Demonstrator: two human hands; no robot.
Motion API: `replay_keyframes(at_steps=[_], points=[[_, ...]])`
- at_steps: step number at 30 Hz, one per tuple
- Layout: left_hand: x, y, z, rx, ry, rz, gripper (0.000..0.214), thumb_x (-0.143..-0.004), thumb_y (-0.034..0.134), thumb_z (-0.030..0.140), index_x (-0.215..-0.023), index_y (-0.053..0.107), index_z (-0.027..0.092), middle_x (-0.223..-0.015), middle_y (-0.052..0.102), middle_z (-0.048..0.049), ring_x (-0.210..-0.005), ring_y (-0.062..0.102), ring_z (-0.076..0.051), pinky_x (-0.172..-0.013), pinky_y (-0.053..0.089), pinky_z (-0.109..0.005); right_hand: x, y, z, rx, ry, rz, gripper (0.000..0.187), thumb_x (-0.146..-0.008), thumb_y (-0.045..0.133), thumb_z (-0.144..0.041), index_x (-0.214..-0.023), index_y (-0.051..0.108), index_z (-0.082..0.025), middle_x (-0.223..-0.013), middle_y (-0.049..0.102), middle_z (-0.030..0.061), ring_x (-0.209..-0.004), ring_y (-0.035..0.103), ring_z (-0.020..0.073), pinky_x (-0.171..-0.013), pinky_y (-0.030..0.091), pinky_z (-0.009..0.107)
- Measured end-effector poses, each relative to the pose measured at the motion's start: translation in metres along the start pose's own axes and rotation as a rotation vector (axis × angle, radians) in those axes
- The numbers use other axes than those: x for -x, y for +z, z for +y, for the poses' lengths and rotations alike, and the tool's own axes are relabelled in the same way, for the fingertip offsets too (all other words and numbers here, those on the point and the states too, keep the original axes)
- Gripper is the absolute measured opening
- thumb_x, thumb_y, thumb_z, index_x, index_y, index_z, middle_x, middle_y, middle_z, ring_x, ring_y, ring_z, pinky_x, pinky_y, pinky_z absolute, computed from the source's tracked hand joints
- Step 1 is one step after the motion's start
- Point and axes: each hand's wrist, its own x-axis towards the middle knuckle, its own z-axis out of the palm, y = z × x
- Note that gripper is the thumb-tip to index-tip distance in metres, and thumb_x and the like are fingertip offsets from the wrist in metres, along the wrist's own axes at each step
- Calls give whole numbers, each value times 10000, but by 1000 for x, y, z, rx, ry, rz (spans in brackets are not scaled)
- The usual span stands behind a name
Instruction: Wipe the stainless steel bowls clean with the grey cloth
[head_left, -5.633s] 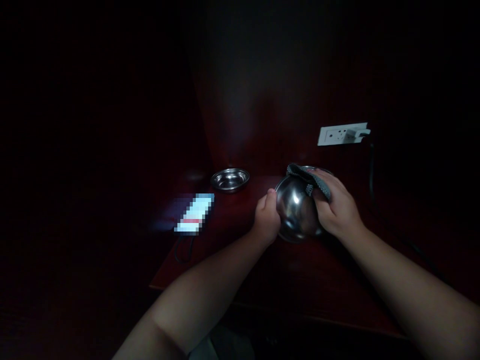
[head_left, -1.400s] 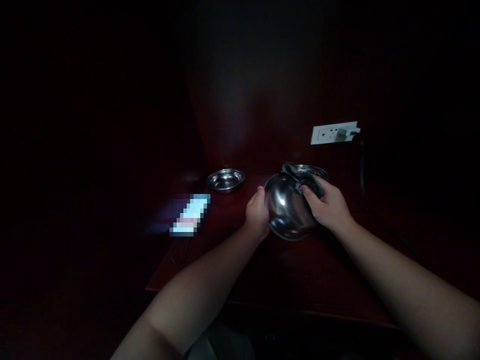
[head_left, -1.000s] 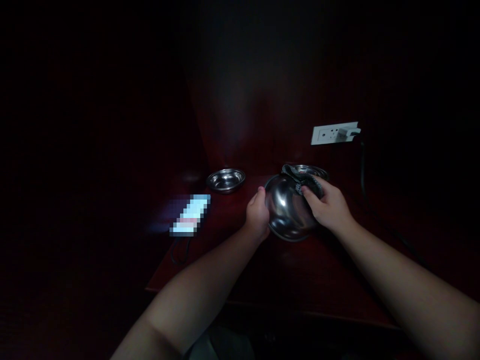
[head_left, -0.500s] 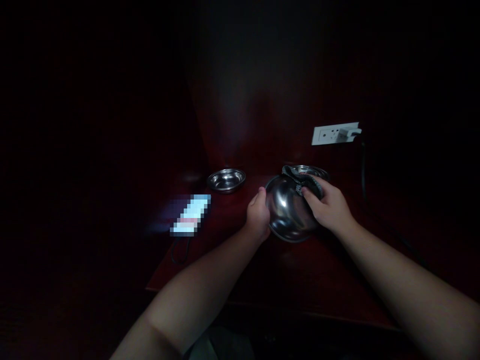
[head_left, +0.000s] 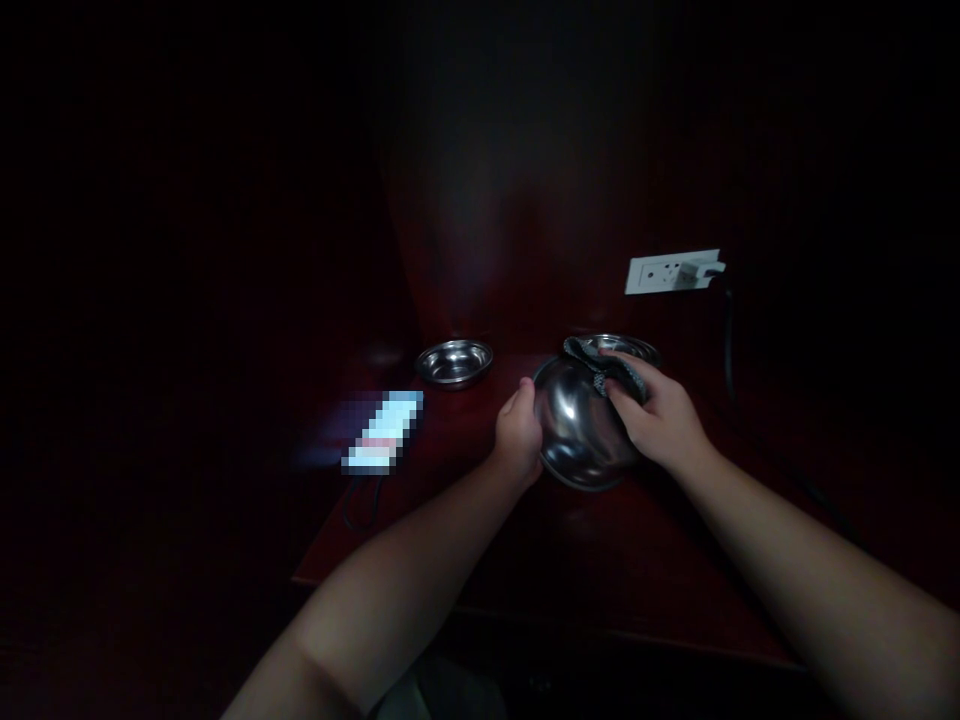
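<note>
A shiny metal bowl is tilted so that its rounded outside faces me. My left hand is closed on the bowl's left rim, thumb up along the edge and the other fingers hidden behind. In my right hand a dark grey cloth is bunched, and it presses on the upper right of the bowl's outside. Right behind the cloth, a second metal bowl shows only in part. A shallow metal bowl stands upright to the left, apart from both hands.
A lit phone-like device, its screen blurred out, lies on the dark red table with a cord loop by it. At the back right, a wall socket holds a plug with a dark cable hanging down. The surroundings are very dark.
Almost nothing differs. The whole view has shifted slightly, and both hands keep their holds on the bowl and the cloth.
</note>
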Motion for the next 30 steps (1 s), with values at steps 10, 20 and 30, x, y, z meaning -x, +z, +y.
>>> replay_keyframes(at_steps=[10, 20, 30], points=[[4, 2, 0, -3, -21, -44, 314, -815, 578, 424, -845, 688, 132, -872, 714, -100, -812, 665, -208, -808, 491, -343, 1, -4, -3, 43, -166, -60, 424, -821, 541, -180, -1243, 583, -179, -1289, 584, 98, -1209, 525, 230, -1066, 379, 424], [8, 1, -6, -62, 60, -254, 433, -797, 559, 537, -905, 692, 139, -922, 713, -112, -876, 658, -234, -857, 464, -368, 1, -8, -9, 135, -343, -53, 504, -786, 527, -124, -1287, 543, -177, -1318, 559, 101, -1254, 480, 250, -1078, 359, 467], [15, 1, -4, 48, 74, -486, 334, -850, 549, 406, -1095, 636, 196, -1084, 677, -79, -1056, 603, -209, -948, 431, -351, 8, 0, -28, 209, -479, -158, 646, -757, 516, -106, -1388, 427, -216, -1449, 416, 55, -1375, 293, 284, -1094, 320, 528]])
